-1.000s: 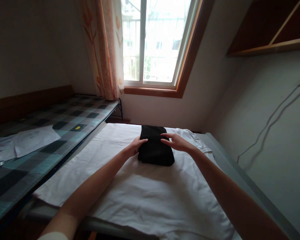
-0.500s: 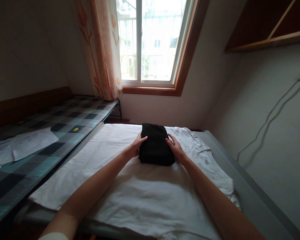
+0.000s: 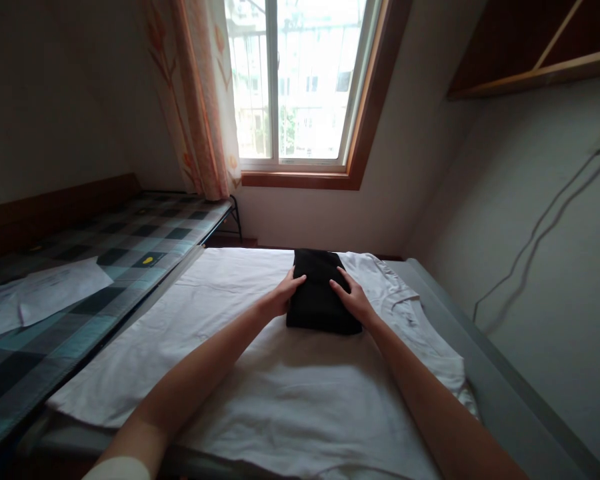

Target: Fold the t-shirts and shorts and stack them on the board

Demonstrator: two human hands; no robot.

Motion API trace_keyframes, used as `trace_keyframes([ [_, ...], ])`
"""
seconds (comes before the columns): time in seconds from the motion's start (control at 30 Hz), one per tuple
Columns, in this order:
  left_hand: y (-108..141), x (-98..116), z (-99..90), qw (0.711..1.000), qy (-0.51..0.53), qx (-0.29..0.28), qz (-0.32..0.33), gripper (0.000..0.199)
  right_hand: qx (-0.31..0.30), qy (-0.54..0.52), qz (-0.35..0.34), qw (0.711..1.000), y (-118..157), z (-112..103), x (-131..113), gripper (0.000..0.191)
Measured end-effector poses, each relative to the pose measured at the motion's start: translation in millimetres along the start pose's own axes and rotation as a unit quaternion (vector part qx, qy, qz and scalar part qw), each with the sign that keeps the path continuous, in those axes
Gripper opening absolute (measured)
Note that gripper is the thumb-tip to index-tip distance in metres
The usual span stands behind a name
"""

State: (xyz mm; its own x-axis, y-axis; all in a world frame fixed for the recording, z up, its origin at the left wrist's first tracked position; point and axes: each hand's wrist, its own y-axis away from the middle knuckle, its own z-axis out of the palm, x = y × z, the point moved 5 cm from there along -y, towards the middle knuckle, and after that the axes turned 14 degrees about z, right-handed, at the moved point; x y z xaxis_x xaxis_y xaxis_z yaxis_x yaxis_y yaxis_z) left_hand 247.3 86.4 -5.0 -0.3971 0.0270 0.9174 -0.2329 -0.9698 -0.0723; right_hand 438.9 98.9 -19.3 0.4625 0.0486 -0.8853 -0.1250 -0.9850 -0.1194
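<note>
A folded black cloth [image 3: 317,313], thick and roughly square, lies on a white cloth [image 3: 280,380] spread out flat; what kind of garment the black one is, I cannot make out. My left hand [image 3: 285,293] grips its left edge, thumb on top and the other fingers partly hidden at the side. Over its right part lies my right hand [image 3: 354,300], thumb and forefinger apart on the upper surface. The white cloth has folds and a seam at its right end, like a shirt.
A grey surface [image 3: 500,393] shows beneath the white cloth, against the right wall. On the left is a bed with a checked cover [image 3: 175,230] and white papers [image 3: 55,293]. Behind are a curtain [image 3: 200,100] and window [image 3: 310,87]. A cable [image 3: 530,240] hangs at right.
The black cloth has shifted slightly to the right. My left hand has moved right along with it, and my right hand now reaches further over its top.
</note>
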Motion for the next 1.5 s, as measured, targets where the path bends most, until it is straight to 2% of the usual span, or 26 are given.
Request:
trace_keyframes([
  [0.1,-5.5,-7.3,4.0,1.0,0.006,-0.005,-0.001,0.067,0.006,0.029,-0.001,1.0,1.8,0.3,0.9,0.074],
  [0.17,-10.2,-9.1,3.3,1.0,-0.029,0.003,0.009,0.065,0.027,0.073,-0.007,0.997,2.8,-1.1,1.8,0.074],
  [0.23,-14.5,-4.0,-0.7,0.991,-0.119,0.027,0.047,0.065,0.048,0.123,-0.03,0.991,4.0,-2.0,0.6,0.073],
  [0.27,-15.7,1.7,-3.4,0.978,-0.186,0.045,0.078,0.065,0.054,0.145,-0.043,0.987,4.7,-1.7,-0.6,0.071],
  [0.3,-16.1,8.9,-5.8,0.956,-0.264,0.062,0.116,0.065,0.056,0.164,-0.056,0.983,5.3,-1.1,-1.9,0.07],
  [0.37,-14.4,22.8,-7.5,0.884,-0.417,0.078,0.197,0.062,0.056,0.198,-0.072,0.976,6.5,0.7,-4.3,0.066],
  [0.43,-12.0,26.8,-5.9,0.812,-0.524,0.041,0.254,0.057,0.056,0.23,-0.075,0.969,8.4,2.4,-6.2,0.064],
  [0.5,-11.8,18.4,-6.3,0.78,-0.567,-0.029,0.263,0.052,0.057,0.267,-0.069,0.96,11.4,3.3,-8.7,0.063],
  [0.57,-13.2,5.7,-10.4,0.781,-0.568,-0.084,0.243,0.051,0.064,0.308,-0.061,0.947,15.1,3.2,-13.5,0.062],
  [0.63,-14.9,-3.1,-15.2,0.793,-0.554,-0.104,0.231,0.053,0.071,0.342,-0.067,0.935,17.8,2.9,-22.8,0.059],
  [0.77,-15.9,-6.1,-19.1,0.816,-0.514,-0.099,0.243,0.054,0.066,0.344,-0.116,0.929,10.7,6.4,-50.5,0.052],
  [0.9,-15.3,-4.2,-20.0,0.849,-0.456,-0.087,0.253,0.053,0.013,0.312,-0.152,0.938,-14.2,20.4,-65.0,0.051],
  [1.03,-16.6,-4.5,-21.4,0.878,-0.409,-0.078,0.238,0.056,-0.059,0.33,-0.077,0.939,-40.0,36.5,-45.2,0.055],
  [1.13,-17.0,-4.4,-20.7,0.882,-0.404,-0.076,0.229,0.057,-0.075,0.333,-0.032,0.939,-47.8,41.6,-27.7,0.058],
  [1.3,-15.4,-4.9,-19.4,0.87,-0.426,-0.078,0.234,0.055,-0.046,0.279,-0.067,0.957,-43.3,35.0,-22.4,0.059],
  [1.4,-14.9,-5.2,-20.2,0.87,-0.425,-0.077,0.239,0.055,-0.054,0.184,-0.095,0.977,-39.3,23.0,-18.6,0.061],
  [1.5,-14.6,-2.3,-21.4,0.875,-0.406,-0.064,0.256,0.048,-0.028,0.07,-0.08,0.994,-40.2,5.4,-5.2,0.064],
])
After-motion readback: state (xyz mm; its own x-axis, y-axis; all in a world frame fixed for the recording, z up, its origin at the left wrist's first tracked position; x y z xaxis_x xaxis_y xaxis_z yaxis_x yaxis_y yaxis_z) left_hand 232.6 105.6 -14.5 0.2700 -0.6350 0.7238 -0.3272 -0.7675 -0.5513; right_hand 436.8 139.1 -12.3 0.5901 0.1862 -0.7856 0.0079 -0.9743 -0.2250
